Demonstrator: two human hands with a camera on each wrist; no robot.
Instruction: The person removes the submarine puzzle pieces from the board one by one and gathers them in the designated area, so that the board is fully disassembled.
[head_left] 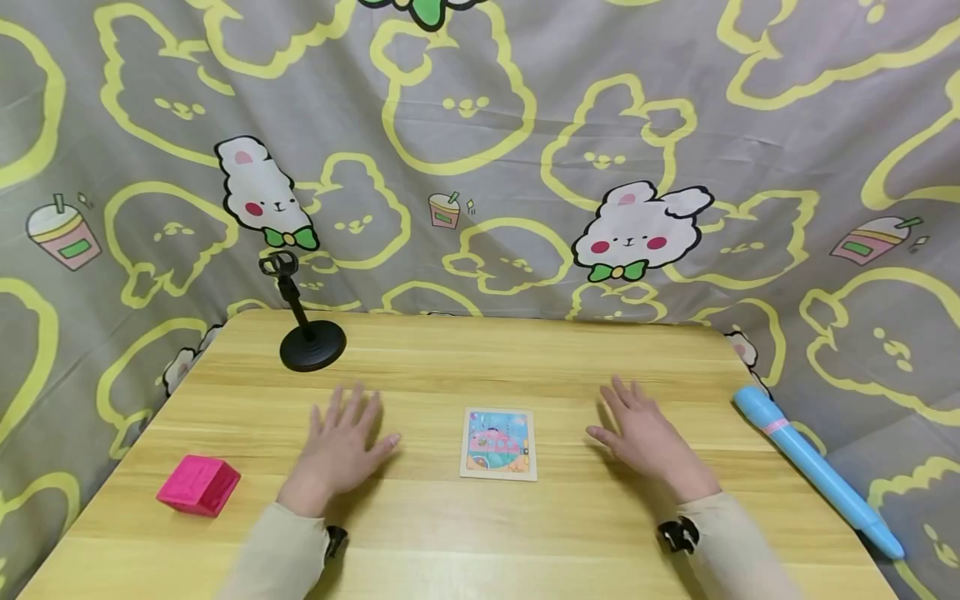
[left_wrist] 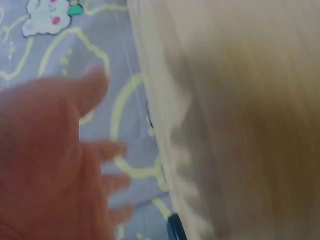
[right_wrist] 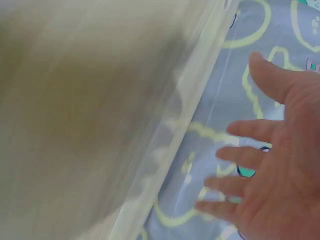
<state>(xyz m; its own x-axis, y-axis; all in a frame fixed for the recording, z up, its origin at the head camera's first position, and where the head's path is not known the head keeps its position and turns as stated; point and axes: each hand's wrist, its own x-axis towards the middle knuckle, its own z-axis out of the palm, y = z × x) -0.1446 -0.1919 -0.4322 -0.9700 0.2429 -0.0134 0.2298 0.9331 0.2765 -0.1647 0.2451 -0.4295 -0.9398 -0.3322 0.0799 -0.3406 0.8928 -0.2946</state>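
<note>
"Anything held?"

"No. The left grip (head_left: pixel 336 460) and right grip (head_left: pixel 647 439) are both spread and empty."

"And the picture board (head_left: pixel 498 444)?"

"Flat on the table (head_left: pixel 450 533) between them, touching neither. The pink block (head_left: pixel 197 485) sits outside the left, the blue baton (head_left: pixel 816 468) outside the right."

"Which step?"

"Contact-free, I'd judge; handling the board would call for an inward reach."

Head view, counted by kind: left hand (head_left: pixel 337 454) and right hand (head_left: pixel 648 437), two in all; sleeves (head_left: pixel 281 550), two, along the lower edge; dark wrist bands (head_left: pixel 678 534), two; picture puzzle (head_left: pixel 498 446), one, at centre; pink block (head_left: pixel 197 485), one, at lower left; black stand (head_left: pixel 313 346), one, left of centre; blue pen (head_left: pixel 820 472), one, at right; table (head_left: pixel 487 533), one; patterned curtain (head_left: pixel 468 150), one, bearing three printed drink cups (head_left: pixel 445 216), at left, upper centre and right. Each wrist view: one hand.
</note>
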